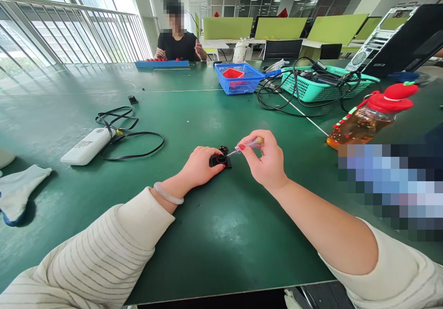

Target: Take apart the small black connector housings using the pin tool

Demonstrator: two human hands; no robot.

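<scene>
My left hand (200,165) rests on the green table (207,235), its fingers closed on a small black part (220,161). My right hand (265,159) pinches a small screwdriver (247,146) with a clear handle. The screwdriver's metal tip points down-left onto the top of the black part. A second tiny black piece (224,150) sits just behind the part. A pale bangle circles my left wrist.
A white power bank (86,146) with a looped black cable lies at the left, a white cloth (17,190) beyond it. A bottle with a red cap (370,115) lies at the right. A blue basket (238,78) and a teal basket (321,85) stand behind. A person (178,37) sits at the far end.
</scene>
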